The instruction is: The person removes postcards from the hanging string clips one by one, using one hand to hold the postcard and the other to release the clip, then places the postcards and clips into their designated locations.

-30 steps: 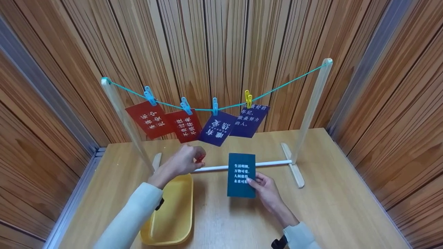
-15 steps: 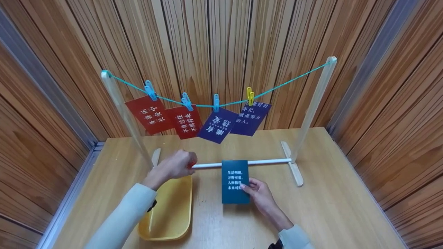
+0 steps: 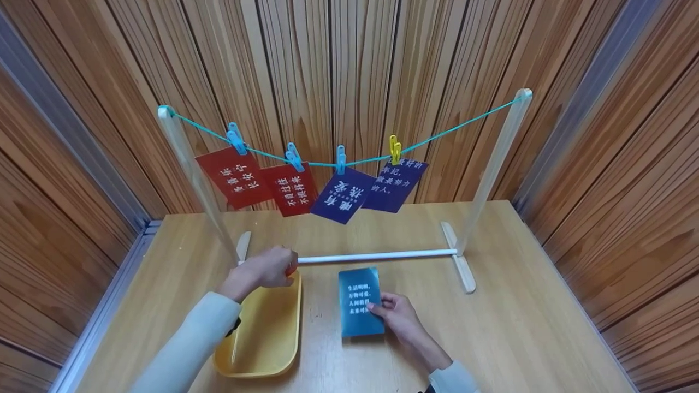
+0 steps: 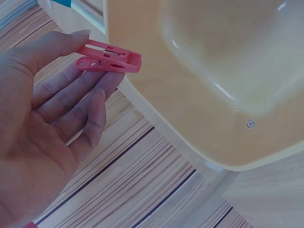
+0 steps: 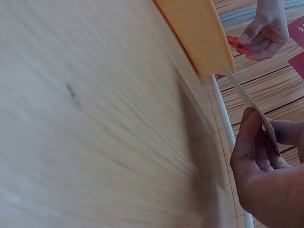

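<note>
My left hand is over the far end of the yellow plastic tub. In the left wrist view, its thumb and fingers pinch a red clothespin beside the tub's rim. My right hand grips a teal card with white writing by its right edge, thumb on the front. The right wrist view shows this card edge-on, held above the table. Behind, two red cards and two dark blue cards hang from a green string, clipped by blue clothespins and a yellow clothespin.
The string runs between two wooden posts, joined low down by a white rod. The stand's feet rest on the wooden table. Wood-panelled walls enclose the back and sides.
My left hand, with the red clothespin, has come down and left over the tub. My right hand has brought the teal card lower and leftward, away from the hanging cards.
</note>
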Demonstrator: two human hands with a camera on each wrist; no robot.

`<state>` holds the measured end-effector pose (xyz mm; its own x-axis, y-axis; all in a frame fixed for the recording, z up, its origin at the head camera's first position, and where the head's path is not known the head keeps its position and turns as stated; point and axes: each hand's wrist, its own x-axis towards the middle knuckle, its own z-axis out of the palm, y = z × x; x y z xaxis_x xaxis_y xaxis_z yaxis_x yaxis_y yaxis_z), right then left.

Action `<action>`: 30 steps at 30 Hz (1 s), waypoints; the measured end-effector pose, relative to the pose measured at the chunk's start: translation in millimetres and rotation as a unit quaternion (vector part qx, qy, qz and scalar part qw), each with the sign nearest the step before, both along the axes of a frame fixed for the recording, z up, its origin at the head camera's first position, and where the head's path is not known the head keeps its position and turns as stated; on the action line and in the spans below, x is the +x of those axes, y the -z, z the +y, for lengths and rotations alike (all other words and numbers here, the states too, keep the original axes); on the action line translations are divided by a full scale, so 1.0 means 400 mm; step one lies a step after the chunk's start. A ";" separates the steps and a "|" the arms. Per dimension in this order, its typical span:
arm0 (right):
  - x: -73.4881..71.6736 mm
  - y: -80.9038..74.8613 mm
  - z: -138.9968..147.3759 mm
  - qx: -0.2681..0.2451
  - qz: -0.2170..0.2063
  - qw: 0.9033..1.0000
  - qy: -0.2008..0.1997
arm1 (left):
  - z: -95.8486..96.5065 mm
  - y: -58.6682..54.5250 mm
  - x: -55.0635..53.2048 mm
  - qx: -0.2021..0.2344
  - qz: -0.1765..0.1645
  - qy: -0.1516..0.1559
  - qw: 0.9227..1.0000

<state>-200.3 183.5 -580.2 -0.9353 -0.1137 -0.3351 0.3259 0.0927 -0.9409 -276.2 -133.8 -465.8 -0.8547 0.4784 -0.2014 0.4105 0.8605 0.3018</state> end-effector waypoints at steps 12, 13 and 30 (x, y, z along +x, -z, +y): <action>0.014 0.013 -0.028 -0.004 -0.024 1.000 -0.010 | -0.008 0.032 0.002 0.001 -0.015 -0.006 1.000; 0.015 0.015 -0.031 -0.004 -0.024 1.000 -0.013 | -0.010 0.037 0.002 0.002 -0.016 -0.008 1.000; 0.024 0.027 -0.076 0.083 0.024 0.996 -0.033 | -0.027 0.098 -0.003 -0.027 0.024 0.009 0.999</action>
